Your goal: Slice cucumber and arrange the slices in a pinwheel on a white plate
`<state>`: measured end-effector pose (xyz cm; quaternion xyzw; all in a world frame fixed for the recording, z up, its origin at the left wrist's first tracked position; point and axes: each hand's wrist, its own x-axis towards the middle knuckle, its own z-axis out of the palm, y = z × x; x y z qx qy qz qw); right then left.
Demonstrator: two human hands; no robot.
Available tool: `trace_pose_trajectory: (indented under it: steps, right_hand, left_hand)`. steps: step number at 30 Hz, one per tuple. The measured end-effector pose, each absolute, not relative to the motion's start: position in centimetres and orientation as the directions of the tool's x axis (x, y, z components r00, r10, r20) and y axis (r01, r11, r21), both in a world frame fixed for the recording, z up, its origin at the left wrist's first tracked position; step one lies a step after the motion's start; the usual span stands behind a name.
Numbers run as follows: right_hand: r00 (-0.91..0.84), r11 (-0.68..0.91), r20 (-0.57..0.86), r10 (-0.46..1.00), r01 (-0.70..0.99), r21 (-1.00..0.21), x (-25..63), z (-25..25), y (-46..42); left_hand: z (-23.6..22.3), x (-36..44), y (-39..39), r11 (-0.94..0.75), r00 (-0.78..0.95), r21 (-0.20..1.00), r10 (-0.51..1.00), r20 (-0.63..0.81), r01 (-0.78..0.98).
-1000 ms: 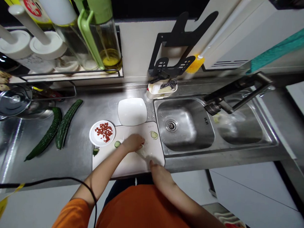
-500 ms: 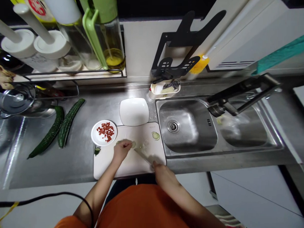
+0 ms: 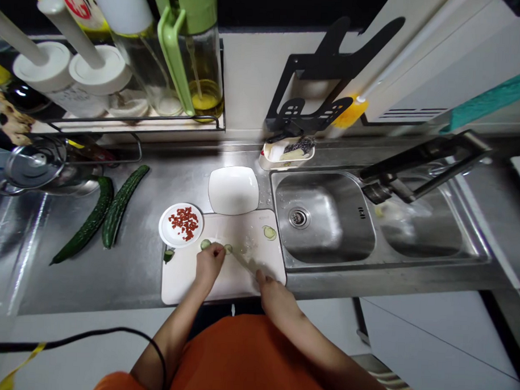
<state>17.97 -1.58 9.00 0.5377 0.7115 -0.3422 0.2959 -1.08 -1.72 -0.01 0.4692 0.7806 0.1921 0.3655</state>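
Observation:
A white cutting board (image 3: 184,283) lies at the counter's front edge. My left hand (image 3: 208,264) rests on it with fingers bent, fingertips touching a cucumber slice (image 3: 228,249); another slice (image 3: 205,244) lies just to its left. My right hand (image 3: 273,292) grips a knife (image 3: 244,263) whose blade points up and left toward the slices. A lone slice (image 3: 269,233) sits at the board's right edge. A cucumber end (image 3: 168,255) lies off the board's left side.
A small plate of chopped red bits (image 3: 181,224) and an empty white square dish (image 3: 233,189) stand behind the board. Two whole cucumbers (image 3: 110,212) lie to the left. A double sink (image 3: 327,220) with tap (image 3: 414,166) is on the right. Bottles fill a rack (image 3: 118,99) behind.
My left hand has drawn back left and toward me on the board, uncovering two slices. The knife in my right hand has shifted slightly left.

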Motion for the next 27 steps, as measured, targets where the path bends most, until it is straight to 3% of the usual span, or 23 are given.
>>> trace_pose_trajectory:
  steps: [27]
  right_hand:
    - [-0.244, 0.189, -0.785, 0.569, 0.968, -0.164, 16.6, 9.3, -1.0]
  left_hand:
    - [-0.5, -1.2, -1.4, 0.488, -0.297, 0.608, 0.870, -0.394, 0.626]
